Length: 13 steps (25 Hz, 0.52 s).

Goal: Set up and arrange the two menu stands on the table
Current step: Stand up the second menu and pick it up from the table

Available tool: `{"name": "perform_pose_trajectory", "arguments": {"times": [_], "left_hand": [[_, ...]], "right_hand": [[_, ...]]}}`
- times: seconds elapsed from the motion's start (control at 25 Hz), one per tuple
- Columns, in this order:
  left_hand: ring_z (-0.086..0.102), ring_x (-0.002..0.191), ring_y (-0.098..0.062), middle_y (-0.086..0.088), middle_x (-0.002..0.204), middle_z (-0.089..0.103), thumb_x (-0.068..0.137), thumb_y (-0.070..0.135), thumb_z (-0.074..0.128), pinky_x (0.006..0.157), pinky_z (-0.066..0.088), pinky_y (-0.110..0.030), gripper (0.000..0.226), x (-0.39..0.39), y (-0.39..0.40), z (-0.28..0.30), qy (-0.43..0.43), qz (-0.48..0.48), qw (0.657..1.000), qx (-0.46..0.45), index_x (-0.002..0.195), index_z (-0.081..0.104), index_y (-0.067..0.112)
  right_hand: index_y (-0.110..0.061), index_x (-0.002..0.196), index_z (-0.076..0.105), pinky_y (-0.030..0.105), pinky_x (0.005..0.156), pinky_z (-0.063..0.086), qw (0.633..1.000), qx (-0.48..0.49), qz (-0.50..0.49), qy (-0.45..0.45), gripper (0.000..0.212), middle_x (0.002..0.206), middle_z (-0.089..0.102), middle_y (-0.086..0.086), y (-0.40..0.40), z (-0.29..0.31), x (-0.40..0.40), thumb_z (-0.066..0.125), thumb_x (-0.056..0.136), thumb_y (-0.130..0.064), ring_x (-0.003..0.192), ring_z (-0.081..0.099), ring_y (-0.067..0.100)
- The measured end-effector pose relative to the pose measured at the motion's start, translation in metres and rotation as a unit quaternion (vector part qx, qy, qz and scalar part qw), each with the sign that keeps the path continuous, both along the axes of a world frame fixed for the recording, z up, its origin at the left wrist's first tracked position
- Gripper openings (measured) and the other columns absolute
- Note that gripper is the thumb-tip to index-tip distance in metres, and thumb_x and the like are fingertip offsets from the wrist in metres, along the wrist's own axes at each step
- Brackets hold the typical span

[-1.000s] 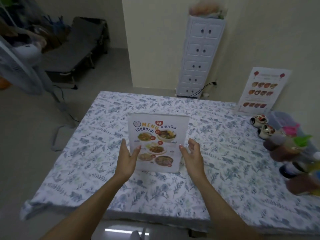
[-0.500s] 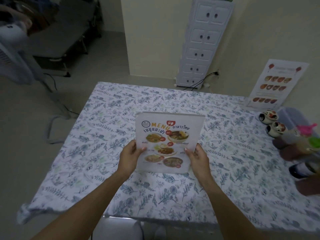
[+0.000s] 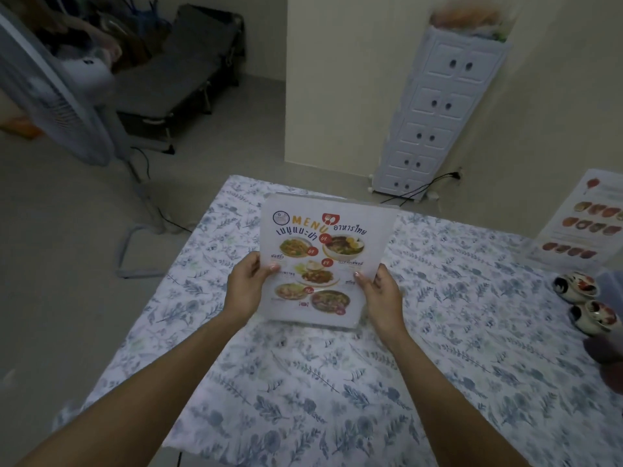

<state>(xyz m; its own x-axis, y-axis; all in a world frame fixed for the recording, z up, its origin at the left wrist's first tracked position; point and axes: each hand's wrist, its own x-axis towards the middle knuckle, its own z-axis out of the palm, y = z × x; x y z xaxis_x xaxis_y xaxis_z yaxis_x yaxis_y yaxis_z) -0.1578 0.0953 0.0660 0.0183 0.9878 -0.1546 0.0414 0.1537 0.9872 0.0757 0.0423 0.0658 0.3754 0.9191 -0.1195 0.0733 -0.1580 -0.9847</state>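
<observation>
two hands clamped on white printed menu stand (image 3: 323, 261), left hand (image 3: 247, 288) and right hand (image 3: 382, 294) at lower side edges; held above floral-clothed table (image 3: 303, 382). second clear menu stand (image 3: 583, 224) far right.

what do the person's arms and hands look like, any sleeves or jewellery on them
Both forearms are bare right down to the frame edge, with no sleeves in view. The left hand and right hand wear no gloves, and no watch, bracelet or ring shows. The fingers have short nails that look pale and glossy; whether they are polished is hard to tell in this dim light.
</observation>
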Motion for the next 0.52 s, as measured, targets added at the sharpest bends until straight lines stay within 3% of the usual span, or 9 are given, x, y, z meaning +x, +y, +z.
{"name": "perform_pose_trajectory", "arguments": {"times": [0.12,0.24,0.36,0.52], "left_hand": [[0.07,0.095,-0.025,-0.007,0.101,0.073,0.091,0.012,0.063,0.084,0.058,-0.045,0.011,-0.033,0.064,0.01,0.013,0.017,1.0,0.016,0.1,0.066,0.007],[0.069,0.098,-0.033,-0.012,0.104,0.072,0.09,0.011,0.064,0.084,0.057,-0.046,0.013,-0.062,0.134,0.016,0.017,0.036,0.999,0.029,0.101,0.065,0.006],[0.069,0.094,-0.029,-0.013,0.108,0.072,0.088,0.009,0.065,0.082,0.058,-0.04,0.021,-0.084,0.207,0.017,0.005,0.061,0.998,0.029,0.109,0.066,0.006],[0.068,0.102,-0.035,-0.019,0.118,0.07,0.086,0.006,0.066,0.091,0.055,-0.051,0.033,-0.102,0.294,0.008,-0.008,0.09,0.996,0.018,0.118,0.064,-0.001]], "right_hand": [[-0.019,0.102,0.061,0.017,0.063,0.057,1.0,0.003,0.005,-0.03,0.01,0.093,0.07,-0.011,0.068,0.007,-0.033,0.061,0.093,-0.019,0.078,0.067,-0.005],[-0.02,0.101,0.063,0.012,0.054,0.052,0.998,-0.003,-0.007,-0.056,0.009,0.085,0.066,-0.018,0.141,0.01,-0.064,0.063,0.092,-0.023,0.076,0.065,-0.005],[-0.015,0.103,0.066,0.029,0.066,0.057,0.996,-0.015,-0.029,-0.088,0.017,0.085,0.069,-0.007,0.215,0.01,-0.09,0.065,0.09,-0.025,0.078,0.066,0.011],[-0.012,0.101,0.067,0.047,0.08,0.059,0.995,-0.017,-0.056,-0.083,0.018,0.097,0.073,0.011,0.303,0.003,-0.112,0.068,0.088,-0.024,0.088,0.069,0.027]]}}
